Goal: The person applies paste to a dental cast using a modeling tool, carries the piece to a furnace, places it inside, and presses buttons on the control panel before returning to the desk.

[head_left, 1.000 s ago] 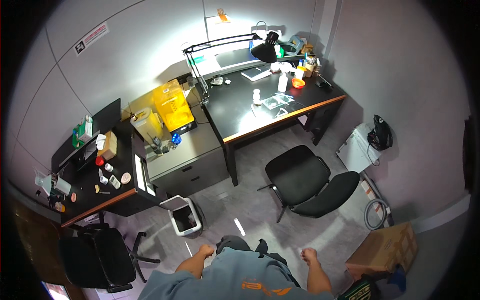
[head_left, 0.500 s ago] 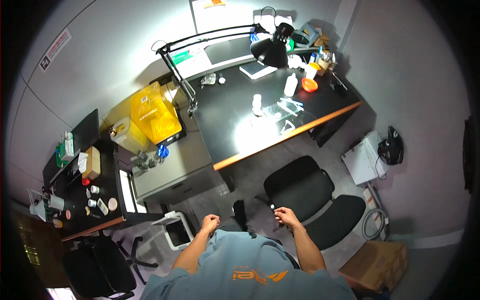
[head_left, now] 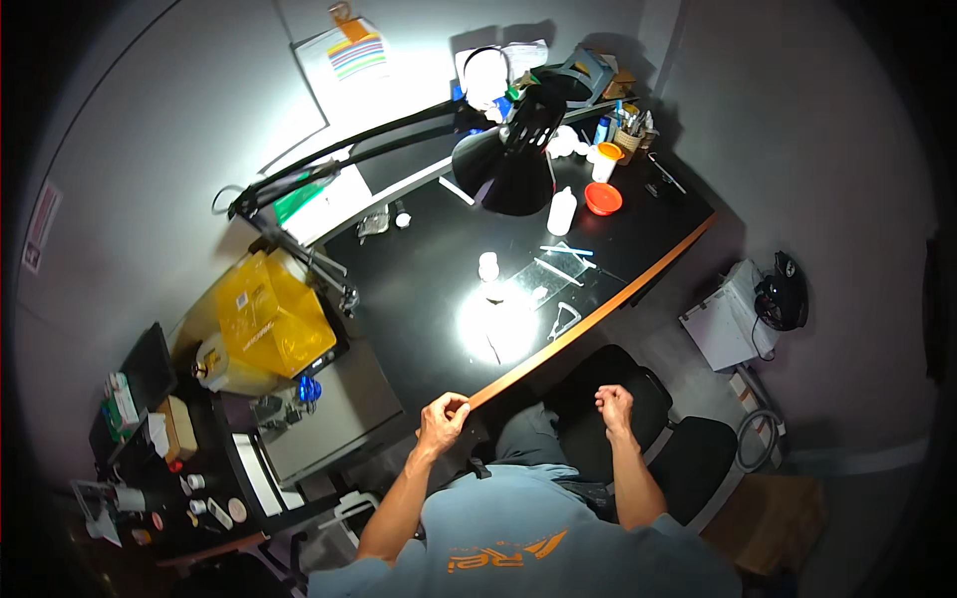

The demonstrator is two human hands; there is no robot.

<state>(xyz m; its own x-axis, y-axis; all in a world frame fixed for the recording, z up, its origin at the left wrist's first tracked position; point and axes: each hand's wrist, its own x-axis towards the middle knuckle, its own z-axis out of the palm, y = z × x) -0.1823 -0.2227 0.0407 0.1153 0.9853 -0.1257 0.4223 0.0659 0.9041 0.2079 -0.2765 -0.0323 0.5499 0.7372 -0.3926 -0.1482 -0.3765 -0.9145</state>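
Note:
My left hand (head_left: 442,424) is at the near left corner of a black desk (head_left: 419,289), with its fingers curled and its thumb beside the orange front edge; whether it touches the edge I cannot tell. Over the black chair (head_left: 648,399), my right hand (head_left: 616,407) is raised with its fingers curled in loosely. Nothing shows in either hand. On the desk in front of me are a white bottle (head_left: 562,211), a smaller white bottle (head_left: 488,266), a red bowl (head_left: 603,198) and a clear sheet (head_left: 560,267) with thin strips on it.
A black desk lamp (head_left: 503,174) arches over the desk and throws a bright spot. At left stand a yellow-covered box (head_left: 269,314) on a grey cabinet (head_left: 334,414) and a second desk. To the right are a white box (head_left: 723,319), a coiled hose (head_left: 758,439) and a cardboard box (head_left: 773,518).
I have come closer to the desk, with my view turned. My left hand has moved up to the desk's near corner. The right hand has risen away from the chair's left side.

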